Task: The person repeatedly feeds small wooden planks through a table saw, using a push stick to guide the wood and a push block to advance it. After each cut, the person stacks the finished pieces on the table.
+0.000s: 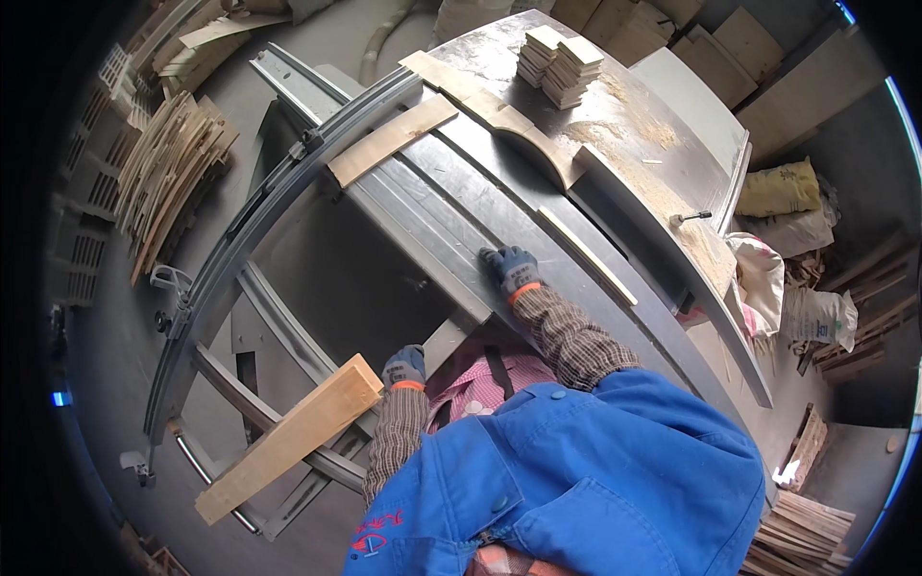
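Observation:
My right hand (512,269), in a grey glove with an orange cuff, rests on the grey metal table (461,202) of what looks like a sliding table saw. Its fingers are somewhat apart, with nothing visible in them. A thin wooden strip (586,256) lies on the table to the right of that hand. My left hand (404,367), gloved alike, is curled at the near end of a long wooden board (293,437). The board lies slanted across the metal side frame. What the left fingers grip, if anything, is hidden.
A short board (394,141) lies across the table's far end, beside a curved wooden piece (519,125). Two stacks of small boards (562,69) stand on the sawdust-strewn far surface. A long rail (288,182) borders the left. Thin slats (173,173) are piled beyond it; sacks (759,283) stand right.

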### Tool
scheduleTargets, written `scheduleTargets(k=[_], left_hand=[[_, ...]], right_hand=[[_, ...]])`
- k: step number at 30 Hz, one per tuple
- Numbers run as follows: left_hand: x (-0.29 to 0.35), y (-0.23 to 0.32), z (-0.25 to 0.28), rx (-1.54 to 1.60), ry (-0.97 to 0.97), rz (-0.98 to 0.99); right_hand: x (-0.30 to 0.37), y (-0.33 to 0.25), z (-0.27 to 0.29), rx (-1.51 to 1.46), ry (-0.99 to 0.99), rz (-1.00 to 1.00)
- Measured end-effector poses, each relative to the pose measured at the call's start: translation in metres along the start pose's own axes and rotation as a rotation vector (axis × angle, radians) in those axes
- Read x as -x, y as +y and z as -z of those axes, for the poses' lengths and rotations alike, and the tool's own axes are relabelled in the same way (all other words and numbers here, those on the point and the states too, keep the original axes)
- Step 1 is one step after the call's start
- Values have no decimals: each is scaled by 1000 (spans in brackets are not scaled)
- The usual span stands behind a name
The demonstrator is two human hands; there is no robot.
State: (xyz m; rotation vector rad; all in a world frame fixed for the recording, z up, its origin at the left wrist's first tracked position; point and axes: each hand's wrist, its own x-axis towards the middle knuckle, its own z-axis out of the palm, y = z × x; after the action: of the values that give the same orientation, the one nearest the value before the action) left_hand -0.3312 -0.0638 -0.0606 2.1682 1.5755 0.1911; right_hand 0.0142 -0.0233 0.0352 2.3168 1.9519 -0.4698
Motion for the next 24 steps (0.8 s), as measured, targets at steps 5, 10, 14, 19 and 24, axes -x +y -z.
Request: scheduleTargets(k=[5, 10, 14, 19, 24], left_hand=[[-60, -30, 34, -26, 2, -2], [-112, -41, 61, -21, -55, 54], [-127, -50, 67, -20, -204, 128], [-172, -72, 64, -81, -320, 173], [-208, -69, 83, -33, -282, 234]], right_hand=[[-62, -29, 22, -43, 47, 41], [-128, -47, 33, -47, 22, 42], [-186, -70, 47, -105, 181, 135], [-363, -117, 108, -311, 465, 247], [-526, -156, 150, -106, 342, 240]])
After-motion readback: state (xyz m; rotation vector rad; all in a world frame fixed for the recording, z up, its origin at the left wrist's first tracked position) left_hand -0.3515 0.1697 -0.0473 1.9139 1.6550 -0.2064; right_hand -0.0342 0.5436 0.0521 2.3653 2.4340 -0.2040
